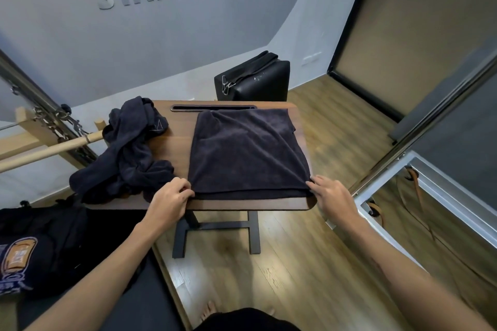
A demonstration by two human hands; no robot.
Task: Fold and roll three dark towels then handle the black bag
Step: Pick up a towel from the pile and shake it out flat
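Observation:
A dark towel [246,152] lies folded flat on the right half of a small wooden table [177,148]. My left hand [172,196] pinches its near left corner. At the near right corner my right hand [329,192] grips the towel's edge. A heap of crumpled dark towels [129,150] lies on the table's left side and hangs over its left edge. A black bag [35,247] with an orange and white patch sits at the lower left, below the table.
A black padded box [254,79] with a strap stands on the floor behind the table. A wooden bar with chains [53,142] reaches in from the left. A metal frame [419,177] runs along the right. Wood floor shows below and to the right.

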